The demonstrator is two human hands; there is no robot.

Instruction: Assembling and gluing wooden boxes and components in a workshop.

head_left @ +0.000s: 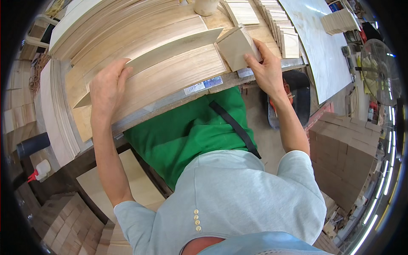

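My left hand (109, 85) is closed on the near-left part of a long thin wooden board (176, 50), which is tilted up on its edge. Under it a wide pale board (182, 70) lies flat on the workbench. A small, squarish wooden piece (236, 47) is in my right hand (267, 70), the thumb on its near face and the fingers behind it. This piece stands tilted beside the long board's right end; whether the two touch, I cannot tell.
Long boards (114, 25) are stacked along the bench's far side, and more (59, 110) at its left end. Small wooden pieces (276, 25) lie in a row at the far right, near a round container (206, 6). A black bin (299, 95) sits below the bench's right end.
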